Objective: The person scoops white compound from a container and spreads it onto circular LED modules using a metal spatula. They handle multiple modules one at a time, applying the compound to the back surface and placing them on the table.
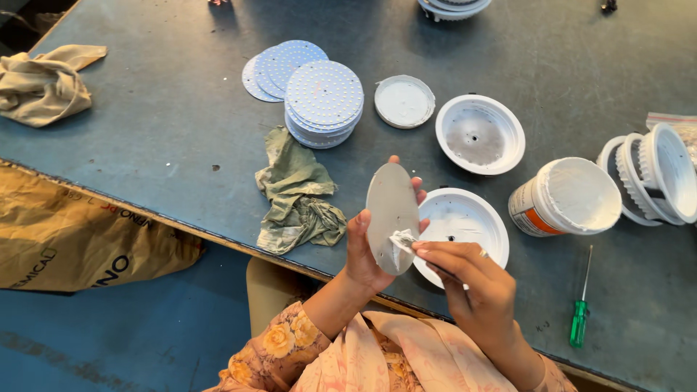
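Above the surface's near edge, the left hand (363,254) pinches a grey round metal disc (392,215) upright by its rim. The right hand (475,290) presses a small white paste-smeared wad (403,239) against it. Just behind lies a white round plastic lamp housing (472,218), then an open white paste tub (566,196), and farther back a stack of white round LED boards (323,101).

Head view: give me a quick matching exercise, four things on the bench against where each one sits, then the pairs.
Things:
1. green screwdriver
2. green rag
3. paste tub
4. grey disc

Places:
A. held upright in the left hand
B. right of the white housing nearest the hands
C. near the bench's front edge, far right
D. just below the stack of dotted round boards

Pairs: 1-C, 2-D, 3-B, 4-A
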